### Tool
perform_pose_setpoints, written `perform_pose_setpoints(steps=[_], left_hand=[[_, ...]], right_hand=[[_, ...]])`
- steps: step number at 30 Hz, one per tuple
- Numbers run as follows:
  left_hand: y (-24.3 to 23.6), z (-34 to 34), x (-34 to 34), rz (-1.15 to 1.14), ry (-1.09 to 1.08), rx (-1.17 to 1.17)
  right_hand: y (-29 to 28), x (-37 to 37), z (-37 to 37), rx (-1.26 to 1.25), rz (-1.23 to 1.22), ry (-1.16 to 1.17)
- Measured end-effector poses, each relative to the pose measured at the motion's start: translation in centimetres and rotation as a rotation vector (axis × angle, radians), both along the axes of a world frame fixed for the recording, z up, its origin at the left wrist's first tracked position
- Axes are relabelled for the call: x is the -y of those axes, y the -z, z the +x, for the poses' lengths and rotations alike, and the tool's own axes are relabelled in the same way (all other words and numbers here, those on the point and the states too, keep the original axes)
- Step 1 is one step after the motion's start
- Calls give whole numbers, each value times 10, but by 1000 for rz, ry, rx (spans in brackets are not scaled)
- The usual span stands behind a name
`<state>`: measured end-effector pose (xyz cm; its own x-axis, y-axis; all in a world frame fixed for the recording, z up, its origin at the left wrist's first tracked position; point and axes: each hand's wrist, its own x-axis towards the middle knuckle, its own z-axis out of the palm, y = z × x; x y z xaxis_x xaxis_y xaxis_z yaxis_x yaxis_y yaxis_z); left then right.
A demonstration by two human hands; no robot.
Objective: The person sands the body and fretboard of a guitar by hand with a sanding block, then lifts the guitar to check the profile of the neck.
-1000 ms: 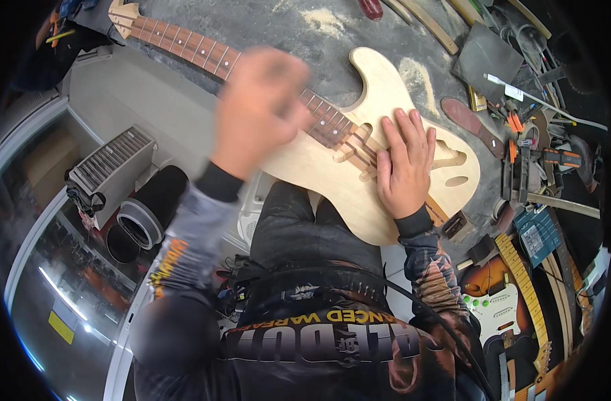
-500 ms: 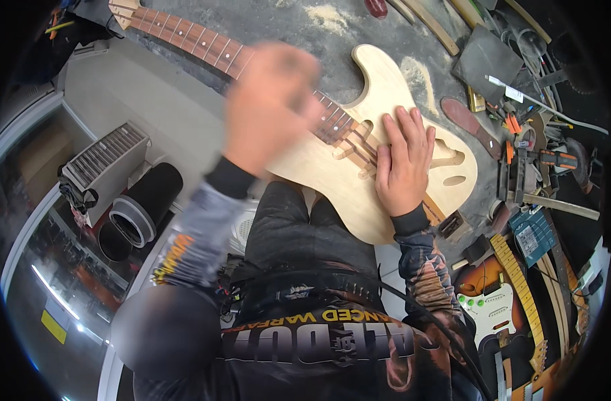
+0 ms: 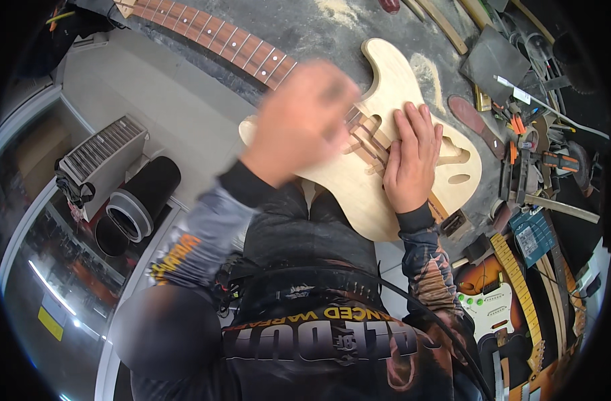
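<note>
An unpainted pale wood guitar body (image 3: 345, 204) lies on the grey, dusty bench (image 3: 332, 30), with routed cavities and some wooden pieces (image 3: 369, 150) in its middle channel. A dark rosewood neck with frets and dot inlays (image 3: 215, 41) runs from the upper left toward the body. My left hand (image 3: 295, 123) is over the neck's body end, hiding it; its fingers are curled but smeared by motion, so what it holds is unclear. My right hand (image 3: 412, 157) lies open on the body, fingers together and pointing away from me, right of the channel.
Clamps (image 3: 559, 160), a grey sheet (image 3: 493, 63), a red oval piece (image 3: 472, 123) and wood strips (image 3: 432, 20) crowd the bench's right. A sunburst guitar (image 3: 493, 307) is at lower right. A grey ribbed case (image 3: 101, 154) and black cylinder (image 3: 152, 187) stand at left.
My left hand has shifted rightward along the neck toward the body, still blurred. My right hand stays on the body, slightly farther right in the picture; the view has shifted a little.
</note>
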<state>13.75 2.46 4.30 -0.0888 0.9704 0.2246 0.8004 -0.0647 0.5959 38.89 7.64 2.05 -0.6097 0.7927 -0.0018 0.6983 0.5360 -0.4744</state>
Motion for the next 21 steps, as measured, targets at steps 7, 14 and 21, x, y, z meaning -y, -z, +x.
perform_pose_setpoints(steps=[7,14,21], left_hand=[[0,24,3,24,-37,-89],[1,-86,-11,50,-208,-225],[-2,19,4,16,196,-31]], right_hand=[[4,2,-2,9,2,-4],[-2,0,-2,-11,31,-3],[4,1,0,-10,26,0]])
